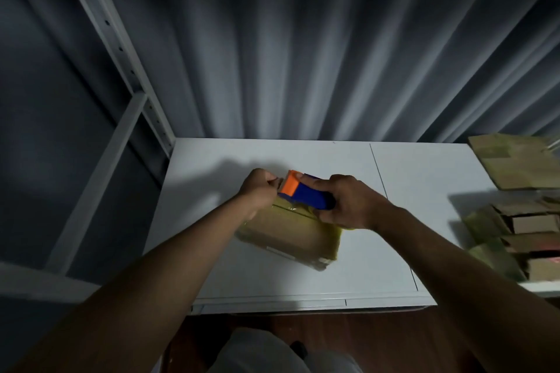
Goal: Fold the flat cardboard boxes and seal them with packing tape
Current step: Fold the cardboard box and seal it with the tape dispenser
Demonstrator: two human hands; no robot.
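Brown cardboard, glossy with yellowish packing tape along its edges, forms the flat rectangular box (288, 233) lying near the middle of the white desk (424, 191). The right hand (348, 201) is wrapped around the handle of the blue and orange plastic tape dispenser (306, 192), which sits over the box's far edge. The left hand (259, 188) is pressed together, pinching something small at the dispenser's orange end. More taped cardboard boxes (521, 239) are stacked at the right.

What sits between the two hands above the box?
In the head view, the tape dispenser: right hand grips it, left hand pinches at its orange end.
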